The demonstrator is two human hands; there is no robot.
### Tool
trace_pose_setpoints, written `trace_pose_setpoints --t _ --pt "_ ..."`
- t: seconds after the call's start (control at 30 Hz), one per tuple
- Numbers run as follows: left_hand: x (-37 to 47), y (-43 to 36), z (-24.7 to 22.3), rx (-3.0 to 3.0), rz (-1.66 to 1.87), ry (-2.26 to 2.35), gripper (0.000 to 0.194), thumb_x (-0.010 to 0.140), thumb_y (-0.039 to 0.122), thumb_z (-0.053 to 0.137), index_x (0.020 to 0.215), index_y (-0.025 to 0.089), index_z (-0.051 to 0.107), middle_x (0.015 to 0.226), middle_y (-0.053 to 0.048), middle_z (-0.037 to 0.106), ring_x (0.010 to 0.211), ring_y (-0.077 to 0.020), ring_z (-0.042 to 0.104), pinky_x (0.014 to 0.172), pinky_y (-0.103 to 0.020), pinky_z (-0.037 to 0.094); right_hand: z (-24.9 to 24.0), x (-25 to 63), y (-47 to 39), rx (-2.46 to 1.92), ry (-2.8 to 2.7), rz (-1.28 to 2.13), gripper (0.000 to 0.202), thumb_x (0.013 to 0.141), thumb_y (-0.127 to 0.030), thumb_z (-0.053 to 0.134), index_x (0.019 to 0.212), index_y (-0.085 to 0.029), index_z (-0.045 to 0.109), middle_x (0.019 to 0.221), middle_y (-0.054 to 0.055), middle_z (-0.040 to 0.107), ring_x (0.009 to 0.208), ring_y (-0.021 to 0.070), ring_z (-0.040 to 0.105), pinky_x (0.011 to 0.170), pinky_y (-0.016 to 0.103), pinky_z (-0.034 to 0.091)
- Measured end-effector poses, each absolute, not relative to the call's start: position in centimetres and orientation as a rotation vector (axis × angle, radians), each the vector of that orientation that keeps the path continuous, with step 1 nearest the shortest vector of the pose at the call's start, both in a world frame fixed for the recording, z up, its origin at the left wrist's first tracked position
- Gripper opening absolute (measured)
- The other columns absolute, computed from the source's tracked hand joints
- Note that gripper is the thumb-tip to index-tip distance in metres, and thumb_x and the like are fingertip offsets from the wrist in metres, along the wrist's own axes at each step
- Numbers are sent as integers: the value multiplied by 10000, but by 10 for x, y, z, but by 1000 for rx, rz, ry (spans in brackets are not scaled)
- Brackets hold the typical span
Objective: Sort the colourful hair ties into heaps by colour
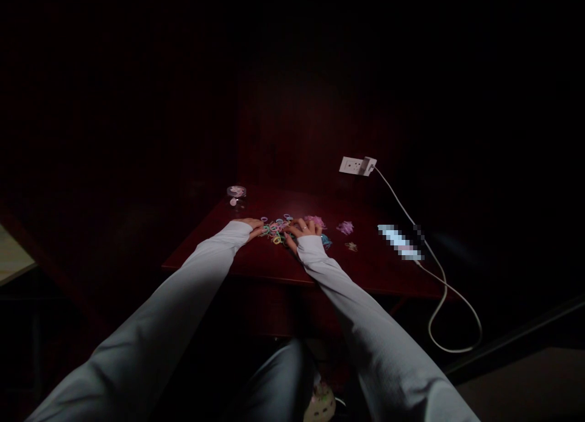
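A loose pile of small elastic hair ties in mixed pastel colours lies on the dark red table between my hands. My left hand rests at the pile's left edge, fingers stretched out toward it, with the fingertips partly hidden. On the other side, my right hand lies over the pile's right edge with its fingers spread. Just beyond that hand is a heap of pink hair ties. Some blue hair ties sit beside its wrist. Purple ones and a few yellowish ones form separate groups farther right.
A clear round container with pinkish things stands at the table's back left. At the right lies a blurred-out bright device, with a white cable hanging past the edge. A wall outlet holds the plug. The table's front edge crosses below my wrists.
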State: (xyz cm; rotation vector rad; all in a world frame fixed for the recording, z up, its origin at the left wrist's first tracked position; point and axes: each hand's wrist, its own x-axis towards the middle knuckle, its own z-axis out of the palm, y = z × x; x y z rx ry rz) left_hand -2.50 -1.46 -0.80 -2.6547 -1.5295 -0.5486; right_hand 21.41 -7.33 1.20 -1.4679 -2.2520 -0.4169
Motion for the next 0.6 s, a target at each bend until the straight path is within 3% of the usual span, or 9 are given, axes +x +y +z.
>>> trace_pose_setpoints --t 0.33,0.6 --pt "-24 -12 -10 -2678 -549 -1383 376 984 482 440 935 191 672 940 -54 728 849 -185 660 731 -253 448 12 215 -73 -1424 -2262 -421 275 1001 -377 478 1137 -309 707 1294 25 623 1092 236 447 953 390 256" --pt "-23 -4 -15 -2689 -548 -1399 359 1000 432 421 1055 203 691 1079 -75 733 994 -206 672 819 -262 473 13 214 -74 -1424 -2275 -406 285 1003 -366 471 1155 -304 704 1301 34 623 1109 242 446 967 397 256"
